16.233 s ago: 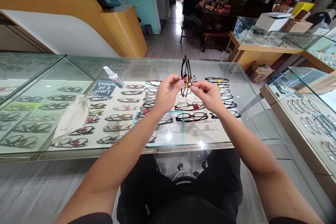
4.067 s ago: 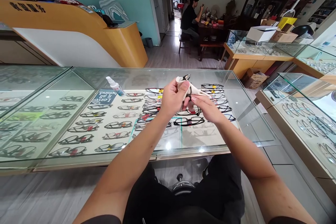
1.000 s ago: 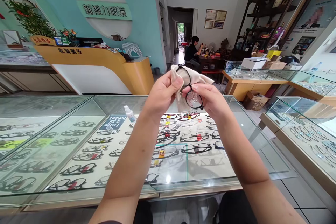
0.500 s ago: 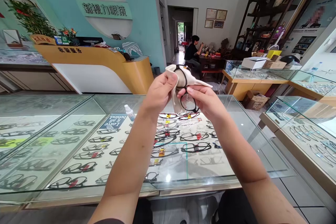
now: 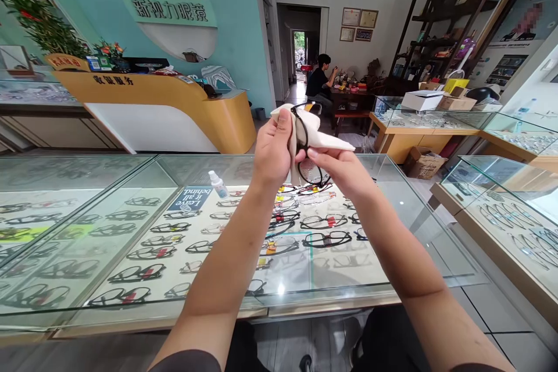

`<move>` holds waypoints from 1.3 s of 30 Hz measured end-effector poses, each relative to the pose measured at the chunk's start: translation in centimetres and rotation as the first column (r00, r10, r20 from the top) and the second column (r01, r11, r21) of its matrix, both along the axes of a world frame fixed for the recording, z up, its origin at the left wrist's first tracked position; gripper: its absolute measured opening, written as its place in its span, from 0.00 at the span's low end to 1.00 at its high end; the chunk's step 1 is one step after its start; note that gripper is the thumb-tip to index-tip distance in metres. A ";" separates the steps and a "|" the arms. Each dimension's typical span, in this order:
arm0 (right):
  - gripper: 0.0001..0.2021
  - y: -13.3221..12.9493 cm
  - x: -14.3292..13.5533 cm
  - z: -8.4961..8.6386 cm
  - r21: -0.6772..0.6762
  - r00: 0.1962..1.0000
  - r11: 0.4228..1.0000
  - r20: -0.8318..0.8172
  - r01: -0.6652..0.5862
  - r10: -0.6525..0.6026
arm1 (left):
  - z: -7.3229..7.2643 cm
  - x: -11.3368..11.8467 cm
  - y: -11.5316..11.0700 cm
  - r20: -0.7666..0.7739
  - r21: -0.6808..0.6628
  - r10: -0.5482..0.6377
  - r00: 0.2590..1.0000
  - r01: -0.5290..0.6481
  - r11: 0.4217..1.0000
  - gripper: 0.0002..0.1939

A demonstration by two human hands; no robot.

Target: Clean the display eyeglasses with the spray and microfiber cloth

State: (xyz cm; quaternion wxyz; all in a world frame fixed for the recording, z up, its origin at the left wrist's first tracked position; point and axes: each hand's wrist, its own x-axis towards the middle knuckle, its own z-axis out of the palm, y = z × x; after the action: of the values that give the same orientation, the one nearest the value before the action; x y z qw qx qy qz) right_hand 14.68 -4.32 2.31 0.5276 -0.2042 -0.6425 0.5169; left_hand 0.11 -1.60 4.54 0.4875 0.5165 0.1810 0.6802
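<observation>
Eyeglasses (image 5: 304, 140) with thin black rims, tilted, at the centre of the frame. Grasped near the middle by the right hand (image 5: 342, 170); upper lens (image 5: 300, 132) pinched within a cream cleaning cloth (image 5: 330, 142) by the left hand (image 5: 274, 148). Judged as lens-wiping, with the upper lens in work and the lower lens (image 5: 311, 172) outside the cloth. Probably calls next for light, even pressure and a steady right-hand grasp. Across the lower half, a glass display case (image 5: 335, 295) with rows of spectacle frames (image 5: 326, 239); left of centre, 1 white spray bottle (image 5: 218, 185), just beside a blue placard (image 5: 190, 198). Beyond, orange reception counter (image 5: 233, 119) at upper left, 1 seated person (image 5: 319, 82) and 4 framed certificates (image 5: 368, 18) at upper centre-right, dark wooden shelving (image 5: 429, 18) at upper right.
</observation>
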 end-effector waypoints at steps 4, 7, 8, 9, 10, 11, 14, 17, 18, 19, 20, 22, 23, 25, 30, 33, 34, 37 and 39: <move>0.15 -0.9 1.7 0.4 0.081 0.999 0.997 0.046 0.012 -0.016 | 0.7 -0.7 -0.2 -0.044 -0.065 -0.038 0.998 0.035 0.997 0.29; 0.14 -2.3 3.9 0.9 0.170 0.985 0.983 0.143 0.075 -0.100 | 0.6 -1.5 0.2 -0.136 -0.128 -0.075 0.988 0.058 0.990 0.29; 0.13 -2.9 4.8 1.1 0.218 0.969 0.971 0.198 0.101 -0.145 | 0.4 -1.8 0.4 -0.177 -0.155 -0.109 0.978 0.082 0.984 0.29; 0.13 -3.7 5.8 1.5 0.270 0.951 0.956 0.250 0.112 -0.182 | 0.3 -2.1 0.6 -0.217 -0.183 -0.151 0.964 0.112 0.977 0.29; 0.13 -4.4 6.8 2.0 0.342 0.928 0.933 0.302 0.109 -0.219 | 0.1 -2.3 0.8 -0.254 -0.206 -0.195 0.947 0.144 0.968 0.29; 0.12 -5.2 7.7 2.5 0.422 0.892 0.902 0.369 0.089 -0.260 | -0.1 -2.5 1.0 -0.286 -0.224 -0.237 0.928 0.175 0.959 0.29; 0.10 -6.9 10.0 4.2 0.670 0.714 0.743 0.516 0.007 -0.473 | -0.6 -2.6 1.3 -0.363 -0.263 -0.367 0.857 0.283 0.922 0.30; 0.10 -7.5 11.0 5.4 0.858 0.433 0.494 0.501 -0.137 -0.750 | -1.0 -2.3 1.2 -0.429 -0.313 -0.526 0.734 0.426 0.849 0.31; 0.10 -7.5 11.1 5.7 0.883 0.341 0.422 0.469 -0.206 -0.814 | -1.0 -2.1 1.1 -0.455 -0.326 -0.567 0.687 0.464 0.824 0.32; 0.10 -7.5 11.1 5.9 0.889 0.262 0.364 0.435 -0.278 -0.862 | -1.1 -2.0 1.0 -0.482 -0.336 -0.592 0.646 0.487 0.806 0.32; 0.10 -7.5 11.1 6.0 0.880 0.200 0.317 0.402 -0.353 -0.894 | -1.1 -1.8 0.8 -0.514 -0.340 -0.597 0.616 0.492 0.801 0.33; 0.09 -7.6 11.0 6.3 0.839 0.130 0.241 0.342 -0.488 -0.931 | -1.0 -1.6 0.4 -0.582 -0.331 -0.569 0.581 0.470 0.818 0.32; 0.09 -7.7 11.0 6.4 0.816 0.122 0.205 0.317 -0.541 -0.941 | -0.9 -1.5 0.2 -0.613 -0.328 -0.558 0.560 0.462 0.824 0.32; 0.10 -7.8 10.9 6.7 0.774 0.130 0.153 0.290 -0.615 -0.948 | -0.6 -1.6 0.0 -0.669 -0.328 -0.560 0.489 0.482 0.812 0.34; 0.15 -7.4 10.8 6.9 0.771 0.191 0.242 0.424 -0.589 -0.885 | -0.7 -1.8 0.2 -0.729 -0.369 -0.608 0.314 0.568 0.735 0.34; 0.17 -6.6 10.5 6.7 0.776 0.286 0.403 0.576 -0.485 -0.766 | -1.6 -1.4 0.9 -0.687 -0.381 -0.655 0.316 0.611 0.694 0.32; 0.17 -6.4 10.4 6.6 0.767 0.314 0.454 0.614 -0.453 -0.724 | -2.0 -1.3 1.1 -0.673 -0.374 -0.662 0.330 0.621 0.689 0.32; 0.16 -5.8 9.9 6.6 0.734 0.365 0.556 0.678 -0.390 -0.638 | -2.6 -0.7 1.5 -0.639 -0.340 -0.672 0.374 0.647 0.683 0.31; 0.15 -5.5 9.6 6.9 0.721 0.392 0.593 0.692 -0.358 -0.606 | -2.7 -0.5 1.4 -0.606 -0.329 -0.694 0.390 0.671 0.665 0.29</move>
State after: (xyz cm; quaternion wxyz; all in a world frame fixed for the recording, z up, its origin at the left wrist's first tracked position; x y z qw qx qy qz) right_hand 24.29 -9.82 9.24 0.1589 -0.2488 -0.9524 -0.0763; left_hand -0.40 -0.15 1.89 0.6256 0.7494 0.1308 0.1732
